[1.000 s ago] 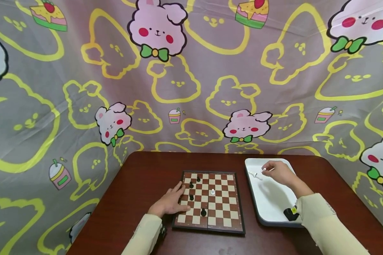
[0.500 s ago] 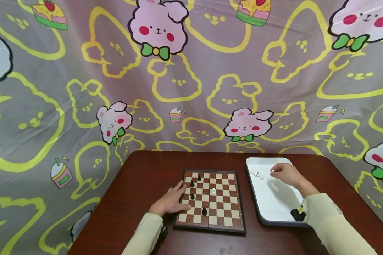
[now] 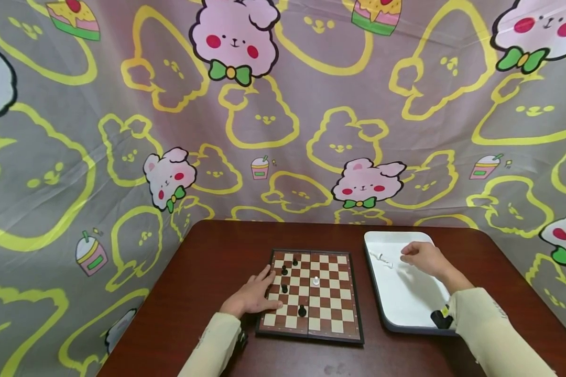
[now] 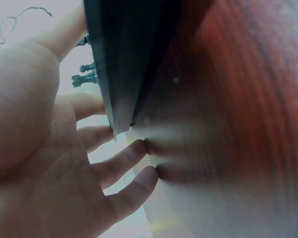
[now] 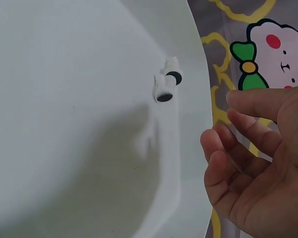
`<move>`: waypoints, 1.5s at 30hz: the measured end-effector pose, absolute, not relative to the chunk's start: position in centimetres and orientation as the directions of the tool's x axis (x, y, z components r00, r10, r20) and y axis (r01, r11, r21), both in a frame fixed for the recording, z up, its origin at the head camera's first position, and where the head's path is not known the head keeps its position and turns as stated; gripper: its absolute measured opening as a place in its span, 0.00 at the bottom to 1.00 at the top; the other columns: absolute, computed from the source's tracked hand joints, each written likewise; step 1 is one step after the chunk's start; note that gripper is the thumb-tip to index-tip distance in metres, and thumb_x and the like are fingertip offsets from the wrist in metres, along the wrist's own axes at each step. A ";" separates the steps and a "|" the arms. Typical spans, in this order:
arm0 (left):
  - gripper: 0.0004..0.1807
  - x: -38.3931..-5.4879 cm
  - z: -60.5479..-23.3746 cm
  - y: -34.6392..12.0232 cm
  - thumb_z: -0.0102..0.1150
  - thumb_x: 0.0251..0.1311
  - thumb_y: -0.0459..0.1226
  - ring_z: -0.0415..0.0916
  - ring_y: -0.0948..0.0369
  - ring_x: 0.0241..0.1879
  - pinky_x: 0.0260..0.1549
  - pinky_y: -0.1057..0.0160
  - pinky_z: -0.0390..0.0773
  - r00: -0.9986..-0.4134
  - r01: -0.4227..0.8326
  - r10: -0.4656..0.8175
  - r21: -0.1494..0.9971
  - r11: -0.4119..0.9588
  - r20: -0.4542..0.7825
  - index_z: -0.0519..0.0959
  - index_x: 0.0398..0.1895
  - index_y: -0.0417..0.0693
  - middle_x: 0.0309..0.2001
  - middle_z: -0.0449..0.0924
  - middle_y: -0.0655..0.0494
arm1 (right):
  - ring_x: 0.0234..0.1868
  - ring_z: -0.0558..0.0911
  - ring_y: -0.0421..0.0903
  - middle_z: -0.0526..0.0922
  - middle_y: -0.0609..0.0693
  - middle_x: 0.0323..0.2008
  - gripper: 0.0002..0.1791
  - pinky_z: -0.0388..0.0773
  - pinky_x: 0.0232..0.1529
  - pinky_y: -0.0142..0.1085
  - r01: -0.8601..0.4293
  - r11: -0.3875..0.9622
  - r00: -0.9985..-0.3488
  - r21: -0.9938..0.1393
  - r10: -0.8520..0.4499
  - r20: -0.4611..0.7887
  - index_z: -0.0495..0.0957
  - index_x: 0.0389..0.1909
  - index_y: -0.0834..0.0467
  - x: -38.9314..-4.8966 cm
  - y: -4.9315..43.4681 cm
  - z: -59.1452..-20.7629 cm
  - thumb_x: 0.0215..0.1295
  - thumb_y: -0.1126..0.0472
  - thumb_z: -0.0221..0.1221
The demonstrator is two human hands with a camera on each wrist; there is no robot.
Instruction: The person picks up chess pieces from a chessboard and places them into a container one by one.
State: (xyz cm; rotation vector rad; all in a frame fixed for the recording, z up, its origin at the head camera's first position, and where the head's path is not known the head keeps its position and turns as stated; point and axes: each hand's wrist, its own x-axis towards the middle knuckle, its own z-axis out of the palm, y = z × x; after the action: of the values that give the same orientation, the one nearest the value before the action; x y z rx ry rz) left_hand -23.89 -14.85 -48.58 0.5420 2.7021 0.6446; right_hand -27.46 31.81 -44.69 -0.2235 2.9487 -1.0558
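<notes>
My left hand (image 3: 251,297) lies spread at the left edge of the chessboard (image 3: 330,319), thumb over its squares and other fingers along its side. In the left wrist view, two fingertips (image 4: 151,173) touch the table beside the board's dark edge. My right hand (image 3: 424,257) hovers over the white tray (image 3: 401,303). Its fingers are loosely bent in the right wrist view, with nothing showing between them. White chess pieces (image 5: 165,87) with black bases lie on their sides near the tray's far left wall, left of that hand.
Several black chess pieces, including a larger one (image 3: 302,311), stand on the board's left half. One white chess piece (image 3: 316,281) stands just right of the fold. A patterned cloth (image 3: 283,157) hangs behind the brown table (image 3: 207,251).
My right hand has shifted slightly right over the tray. A small white chess piece showed at its fingertips earlier; none shows there now. The left hand stays in place on the board.
</notes>
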 end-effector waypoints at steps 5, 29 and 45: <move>0.49 -24.0 -48.7 -15.0 0.60 0.55 0.59 0.47 0.38 0.68 0.56 0.38 0.61 -0.882 0.285 0.422 0.474 0.833 -0.211 0.53 0.74 0.46 0.75 0.40 0.48 | 0.31 0.78 0.46 0.81 0.53 0.31 0.10 0.72 0.31 0.38 -0.169 0.764 -0.985 -0.623 -0.150 0.083 0.80 0.35 0.66 -27.5 31.4 -44.4 0.60 0.62 0.62; 0.49 -24.1 -48.3 -14.9 0.59 0.56 0.59 0.46 0.35 0.67 0.56 0.37 0.60 -0.879 0.271 0.419 0.484 0.832 -0.228 0.53 0.74 0.46 0.75 0.41 0.48 | 0.30 0.75 0.44 0.79 0.49 0.32 0.08 0.73 0.29 0.38 -0.221 0.683 -0.964 -0.696 -0.261 0.051 0.79 0.38 0.62 -26.4 21.2 -43.6 0.60 0.62 0.62; 0.49 -24.2 -48.4 -14.8 0.59 0.55 0.60 0.46 0.37 0.68 0.56 0.38 0.61 -0.881 0.269 0.412 0.472 0.839 -0.231 0.53 0.74 0.47 0.75 0.41 0.49 | 0.35 0.78 0.44 0.80 0.47 0.34 0.09 0.75 0.33 0.39 -0.259 0.674 -0.945 -0.692 -0.327 0.035 0.80 0.40 0.60 -26.2 15.8 -45.5 0.59 0.63 0.64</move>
State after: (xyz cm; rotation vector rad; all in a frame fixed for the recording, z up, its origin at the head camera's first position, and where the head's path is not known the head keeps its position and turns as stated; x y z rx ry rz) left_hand -24.23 -14.81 -48.44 0.5142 2.6939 0.6231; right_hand -26.18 15.84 -45.53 -0.4890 2.7902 -1.1309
